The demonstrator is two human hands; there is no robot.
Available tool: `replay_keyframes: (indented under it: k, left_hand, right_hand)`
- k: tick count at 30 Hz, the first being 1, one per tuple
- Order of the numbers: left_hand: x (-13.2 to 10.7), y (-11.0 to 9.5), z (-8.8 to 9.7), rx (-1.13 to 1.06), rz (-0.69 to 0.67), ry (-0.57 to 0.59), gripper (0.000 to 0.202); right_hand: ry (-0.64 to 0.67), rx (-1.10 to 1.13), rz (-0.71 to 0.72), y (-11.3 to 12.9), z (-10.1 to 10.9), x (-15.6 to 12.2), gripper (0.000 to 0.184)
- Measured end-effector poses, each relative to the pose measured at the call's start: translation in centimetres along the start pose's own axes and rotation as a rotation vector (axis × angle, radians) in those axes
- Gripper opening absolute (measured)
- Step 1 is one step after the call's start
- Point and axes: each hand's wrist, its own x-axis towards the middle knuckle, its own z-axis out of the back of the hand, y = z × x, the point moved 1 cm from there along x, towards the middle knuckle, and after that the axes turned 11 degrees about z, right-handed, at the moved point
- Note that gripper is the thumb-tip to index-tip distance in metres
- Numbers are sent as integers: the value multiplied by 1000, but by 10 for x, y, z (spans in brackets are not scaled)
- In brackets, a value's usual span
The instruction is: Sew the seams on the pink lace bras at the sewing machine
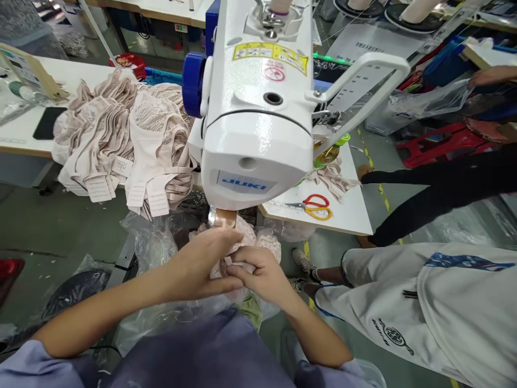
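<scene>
A white sewing machine (254, 140) marked JUKI stands in front of me. Pale pink lace bra (266, 243) fabric lies bunched beneath its head, largely covered by my hands. My left hand (197, 264) rests against the near side of the fabric, fingers stretched toward the needle area and thumb held apart; its fingertips are partly hidden. Close beside it, my right hand (262, 272) is closed, pinching an edge of the bra between thumb and fingers. The needle and presser foot are hidden behind the machine head and my hand.
Piles of pale pink bras (151, 134) hang over the left table edge. Red-and-yellow-handled scissors (317, 207) and fabric strips (333, 178) lie on the right tabletop (351, 215). A person in light shorts (388, 275) stands close on my right; another person's hand (493, 76) holds clear plastic.
</scene>
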Motion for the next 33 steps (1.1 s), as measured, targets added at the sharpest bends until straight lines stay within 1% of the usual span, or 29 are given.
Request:
replay_keyframes:
  k: [1, 2, 3, 5, 9, 11, 13, 16, 19, 21, 24, 29, 33]
  left_hand:
    - [3, 4, -1, -12, 15, 44, 30]
    - [7, 10, -1, -20, 50, 70, 29]
    - [10, 16, 1, -30, 98, 74, 36]
    - [16, 27, 6, -84, 216, 17, 44]
    - [28, 40, 11, -213, 460, -167, 30]
    - [34, 44, 12, -232, 545, -234, 26]
    - [40, 48, 12, -246, 585, -262, 24]
    - [46, 56, 13, -242, 566, -304, 17]
    - [50, 64, 13, -237, 503, -349, 7]
    - [51, 69, 12, -240, 466, -370, 3]
    - [53, 74, 11, -211, 443, -393, 7]
    - [55, 82, 9, -146, 438, -398, 11]
    - [56, 81, 10, -156, 433, -378, 12]
  right_hand:
    - [-14, 16, -5, 0, 0, 2, 14]
    - [-33, 29, -26, -1, 2, 3, 15]
    - [-53, 38, -58, -5, 4, 5, 19]
    - [-92, 41, -131, -14, 9, 11, 28]
    - [-191, -39, -184, -34, 17, 30, 39]
    - [-193, -21, -202, -44, 17, 39, 47]
    - [-155, 82, -242, -52, 16, 46, 53]
    - [-106, 201, -284, -61, 18, 51, 58]
    - [-97, 146, -277, -64, 23, 54, 57]
    - [-100, 96, -254, -64, 26, 57, 49]
    - [-115, 85, -204, -63, 30, 62, 37]
    - [-123, 148, -158, -64, 31, 64, 38]
    - [-126, 132, -151, -65, 31, 63, 35]
